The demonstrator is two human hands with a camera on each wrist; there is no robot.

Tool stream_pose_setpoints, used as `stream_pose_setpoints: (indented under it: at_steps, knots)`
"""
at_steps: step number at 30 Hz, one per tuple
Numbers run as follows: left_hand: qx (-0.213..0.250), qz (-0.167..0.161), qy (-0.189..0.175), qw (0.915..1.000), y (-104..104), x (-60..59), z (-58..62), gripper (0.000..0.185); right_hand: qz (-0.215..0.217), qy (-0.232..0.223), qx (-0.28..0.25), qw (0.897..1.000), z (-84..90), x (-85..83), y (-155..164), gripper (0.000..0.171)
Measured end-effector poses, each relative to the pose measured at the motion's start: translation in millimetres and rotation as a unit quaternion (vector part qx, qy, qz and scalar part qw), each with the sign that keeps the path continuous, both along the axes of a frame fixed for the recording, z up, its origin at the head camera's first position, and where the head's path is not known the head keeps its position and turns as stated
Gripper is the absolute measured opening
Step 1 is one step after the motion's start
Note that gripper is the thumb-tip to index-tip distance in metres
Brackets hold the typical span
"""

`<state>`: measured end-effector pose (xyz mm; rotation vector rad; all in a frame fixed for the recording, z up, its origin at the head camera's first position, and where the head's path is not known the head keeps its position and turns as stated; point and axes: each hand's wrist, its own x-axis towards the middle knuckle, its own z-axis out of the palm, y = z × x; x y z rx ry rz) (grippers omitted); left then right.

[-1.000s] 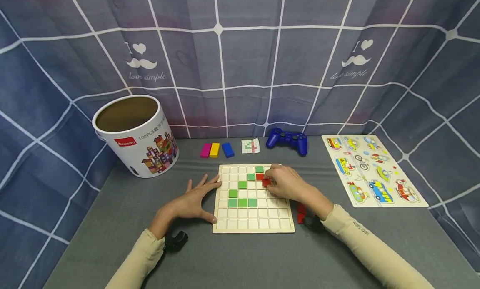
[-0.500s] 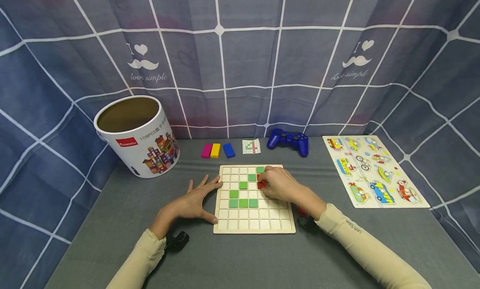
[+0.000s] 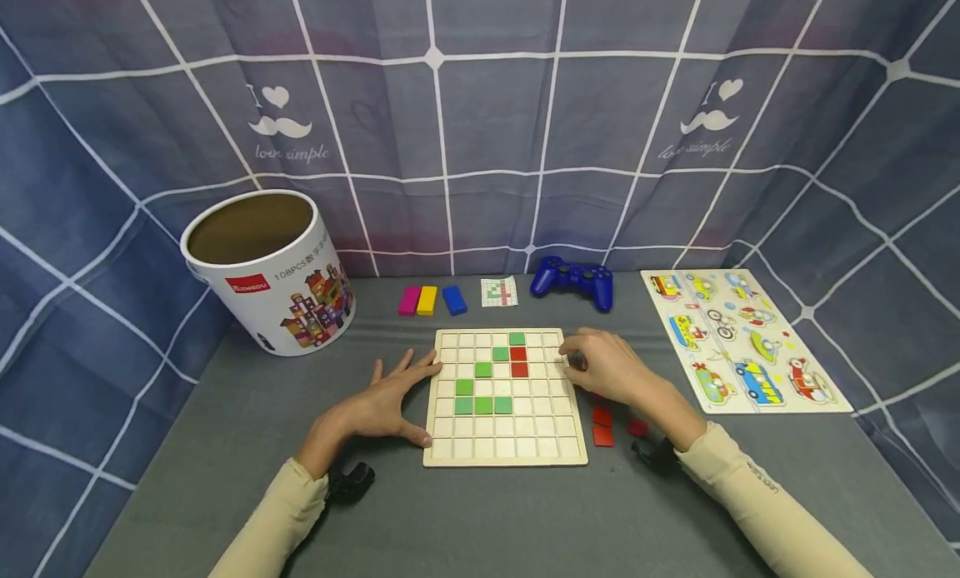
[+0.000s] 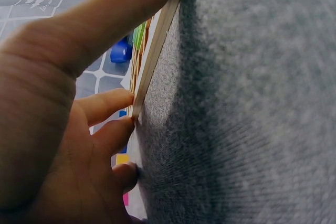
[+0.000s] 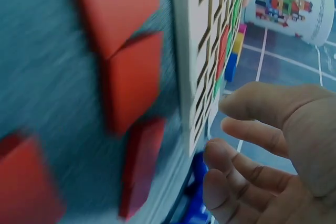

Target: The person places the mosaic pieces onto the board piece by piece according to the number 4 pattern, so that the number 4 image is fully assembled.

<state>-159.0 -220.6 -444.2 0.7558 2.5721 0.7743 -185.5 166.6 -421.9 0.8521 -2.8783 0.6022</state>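
A wooden grid board lies on the grey table. It carries several green tiles in a diagonal and a row, plus two red tiles stacked in one column. My left hand rests flat on the table, thumb and fingers against the board's left edge. My right hand hovers at the board's right edge with relaxed fingers, holding nothing. Three loose red tiles lie on the table just right of the board, seen close in the right wrist view as red tiles.
A white paper canister stands open at the back left. Pink, yellow and blue blocks, a small pattern card and a blue game controller line the back. A vehicle puzzle lies to the right.
My right hand set a second red tile on the board below the first, let go and drew back to the right. The loose red tiles are now uncovered. The left hand stayed put.
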Motion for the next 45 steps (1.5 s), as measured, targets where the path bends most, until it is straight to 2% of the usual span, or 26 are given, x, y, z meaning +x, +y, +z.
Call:
stream_pose_setpoints:
  at_steps: [5,14,22,30,34,39,45]
  knots:
    - [0.001,-0.002,-0.001,1.0,-1,0.4,1.0,0.115,-0.018,-0.013,0.009,1.0,-3.0,6.8,23,0.026]
    - [0.002,0.003,-0.005,1.0,0,-1.0,1.3,0.115,-0.05,-0.009,0.027,0.998,-5.9,16.5,47,0.023]
    - [0.001,0.004,-0.006,1.0,0,-1.0,0.9,0.115,-0.045,0.01,0.029,0.998,-9.7,19.1,57,0.019]
    - [0.002,0.003,-0.006,1.0,0,-1.6,0.4,0.116,-0.052,-0.005,0.042,0.998,-10.0,19.6,65,0.017]
    - [0.002,0.002,-0.004,1.0,-1,-1.4,1.1,0.115,-0.055,-0.012,0.051,0.997,-7.8,19.7,67,0.024]
    - [0.005,0.004,-0.002,1.0,-1,-0.7,1.4,0.116,-0.039,0.008,0.043,0.998,-9.5,18.5,64,0.031]
    - [-0.001,0.0,-0.004,1.0,0,-1.1,1.4,0.115,-0.035,0.01,0.037,0.999,-12.4,17.0,64,0.024]
